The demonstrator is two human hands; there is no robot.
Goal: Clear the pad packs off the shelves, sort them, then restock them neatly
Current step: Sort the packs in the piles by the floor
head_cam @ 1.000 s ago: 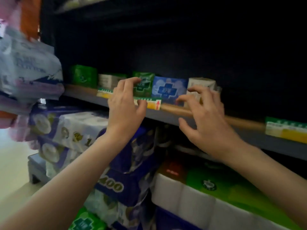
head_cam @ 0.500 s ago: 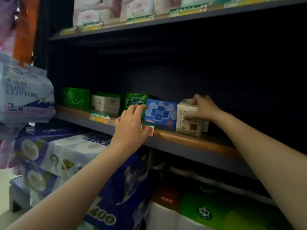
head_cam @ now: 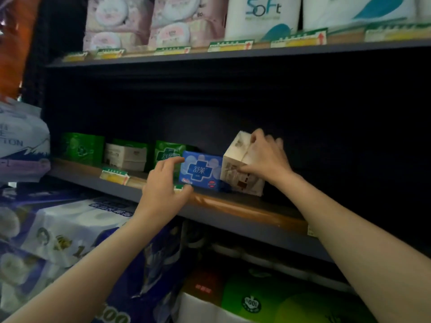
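Right hand (head_cam: 261, 159): grip closed round white pad pack (head_cam: 240, 170), fingers over the top and thumb on the front face; pack tilted, lower edge on the middle shelf (head_cam: 233, 209), touching the blue pad pack (head_cam: 201, 171) to its left. Left hand (head_cam: 163, 185): grip half open, fingers and thumb spread and lightly curled just at the blue pack's left edge, holding nothing; contact with the pack not clear. Blue pack: upright at the shelf front, just ahead of a green pad pack (head_cam: 166, 155). Further left along the same shelf: a second white pack (head_cam: 126, 156), then another green pack (head_cam: 81, 148), all standing, spaced unevenly. Price tag (head_cam: 114, 176) clipped to the shelf lip below them. Right part of the middle shelf: dark, no packs visible there. Upper shelf (head_cam: 233, 53): pink packs (head_cam: 149, 22) and white tissue bundles (head_cam: 261, 17). Below: large paper-roll bundles in purple (head_cam: 149, 264) and green (head_cam: 254, 297). Hanging bag (head_cam: 23, 141) at far left. Progress, judged: early in the clearing step; five packs on the middle shelf, one in hand and lifting off, another about to be taken. Remaining: rest of the clearing, all sorting, all restocking.
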